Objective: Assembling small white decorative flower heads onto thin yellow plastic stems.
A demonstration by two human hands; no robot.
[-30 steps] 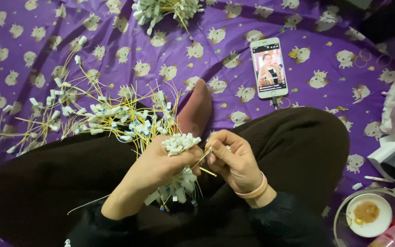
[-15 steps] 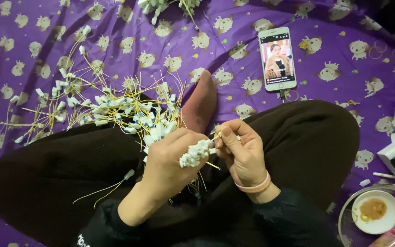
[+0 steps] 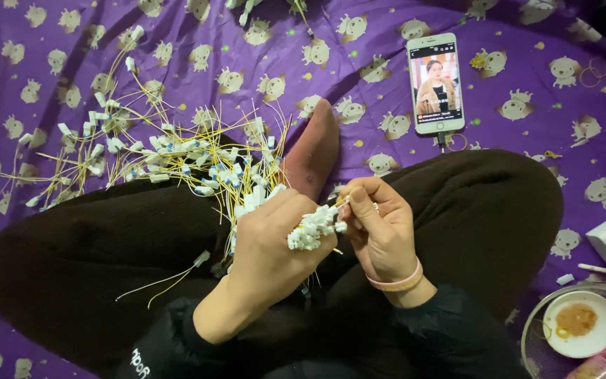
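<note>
Purple cloth with a small cartoon-animal print (image 3: 177, 42) covers the floor where the person sits cross-legged in dark trousers.

Starting at the fingers: the right hand (image 3: 380, 228) has thumb and forefinger pressed together on one thin yellow wire, its tip at the edge of the bunch of white plugs (image 3: 311, 228). The left hand (image 3: 271, 242) is curled shut around that bunch, the wires trailing down out of the fist. My reading is that one wired plug is being added to or drawn from the bunch; either way the move calls for a steady pinch while the left fist stays tight.

Outward from there, a loose pile of the same yellow wires with white plugs (image 3: 142, 158) lies over the left knee and onto the cloth, left of centre, too tangled to count. One stray wire (image 3: 170, 277) rests on the thigh. One socked foot (image 3: 311, 151) points up at centre. One phone (image 3: 436, 83) lies upper right with its screen lit, one pink band (image 3: 395, 282) circles the right wrist, and one small dish with brown sauce (image 3: 578, 323) sits lower right.
</note>
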